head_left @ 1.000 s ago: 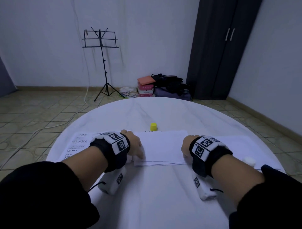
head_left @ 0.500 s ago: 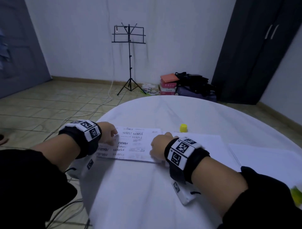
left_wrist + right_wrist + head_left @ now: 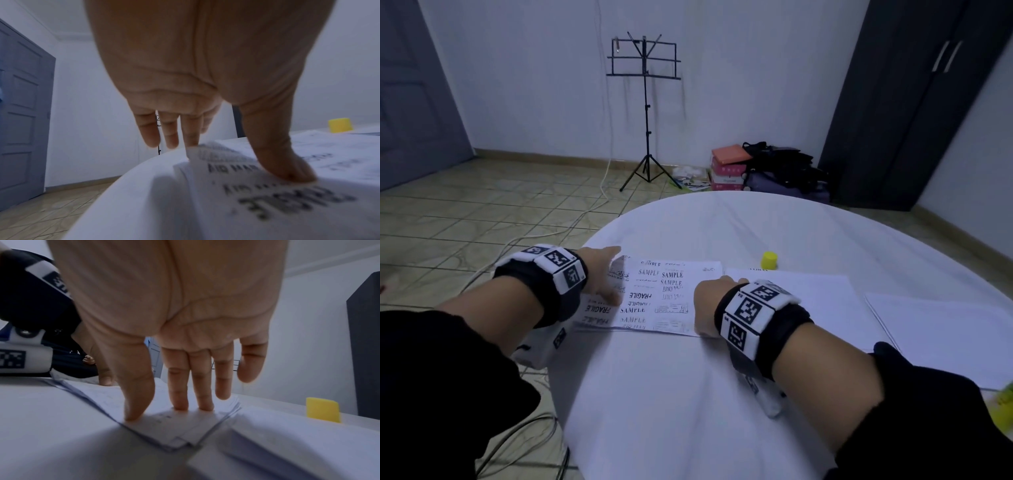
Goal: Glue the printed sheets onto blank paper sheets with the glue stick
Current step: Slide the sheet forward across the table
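Printed sheets [image 3: 654,294] still unglued near the desk's left edge; both hands' fingers straight and slightly apart, pressing them, glue stick untouched.

On the table [image 3: 722,226], printed sheets [image 3: 667,294] lie left of blank sheets [image 3: 811,294]; cap [image 3: 769,260] stands behind them.

— What do we have under the things here?

— We see a round table [image 3: 722,394] with a white cloth. On it lies a stack of printed sheets [image 3: 654,298] near the left edge, just beside it a stack of blank paper sheets [image 3: 825,301], and a third white stack [image 3: 945,329] further right.

— And the small yellow cap [image 3: 769,260]?

— It stands upright behind the sheets.
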`<action>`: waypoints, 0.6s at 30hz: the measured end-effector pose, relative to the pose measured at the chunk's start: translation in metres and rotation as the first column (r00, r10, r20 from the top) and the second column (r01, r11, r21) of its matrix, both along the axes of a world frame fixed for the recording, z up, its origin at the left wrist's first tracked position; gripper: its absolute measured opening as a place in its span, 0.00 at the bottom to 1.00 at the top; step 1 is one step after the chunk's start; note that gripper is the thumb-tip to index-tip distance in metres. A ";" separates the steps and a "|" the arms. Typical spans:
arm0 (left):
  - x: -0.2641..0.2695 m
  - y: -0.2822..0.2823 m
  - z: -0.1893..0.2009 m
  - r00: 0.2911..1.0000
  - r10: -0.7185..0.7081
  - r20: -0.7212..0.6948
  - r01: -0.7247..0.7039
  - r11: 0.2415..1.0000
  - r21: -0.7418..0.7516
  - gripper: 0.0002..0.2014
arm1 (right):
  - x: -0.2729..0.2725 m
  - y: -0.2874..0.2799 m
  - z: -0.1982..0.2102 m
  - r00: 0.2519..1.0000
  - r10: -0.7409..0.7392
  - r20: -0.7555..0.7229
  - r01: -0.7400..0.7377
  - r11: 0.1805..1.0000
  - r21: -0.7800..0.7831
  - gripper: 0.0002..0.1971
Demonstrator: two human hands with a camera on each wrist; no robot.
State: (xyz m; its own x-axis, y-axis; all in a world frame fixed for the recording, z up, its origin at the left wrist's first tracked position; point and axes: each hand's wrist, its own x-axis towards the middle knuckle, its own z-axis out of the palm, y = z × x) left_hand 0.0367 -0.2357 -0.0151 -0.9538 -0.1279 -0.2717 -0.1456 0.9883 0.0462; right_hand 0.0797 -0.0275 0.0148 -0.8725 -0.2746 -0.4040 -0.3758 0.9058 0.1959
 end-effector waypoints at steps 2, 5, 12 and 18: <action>0.003 0.002 -0.001 0.998 -0.028 -0.050 0.027 0.999 -0.021 0.54 | -0.002 -0.002 -0.001 1.000 -0.005 0.016 0.005 1.000 0.016 0.16; 0.010 0.007 -0.003 0.993 -0.013 -0.116 0.015 1.000 0.024 0.56 | -0.005 -0.004 -0.010 0.999 -0.018 -0.043 0.017 0.999 -0.033 0.17; 0.031 -0.005 0.004 0.875 0.480 -0.065 -0.350 0.718 0.601 0.36 | -0.013 -0.015 -0.033 0.989 -0.134 -0.060 0.130 0.989 -0.066 0.06; 0.050 -0.006 -0.003 0.848 0.476 0.233 -0.437 0.382 0.814 0.09 | 0.003 -0.005 -0.014 1.000 -0.013 -0.018 0.011 0.994 -0.105 0.17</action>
State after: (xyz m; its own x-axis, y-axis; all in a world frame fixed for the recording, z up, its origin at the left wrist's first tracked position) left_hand 0.0868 -0.2420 -0.0180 -0.8344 -0.2871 -0.4705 -0.5419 0.2714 0.7954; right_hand 0.0827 -0.0326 0.0005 -0.8831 -0.3046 -0.3570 -0.3623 0.9260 0.1062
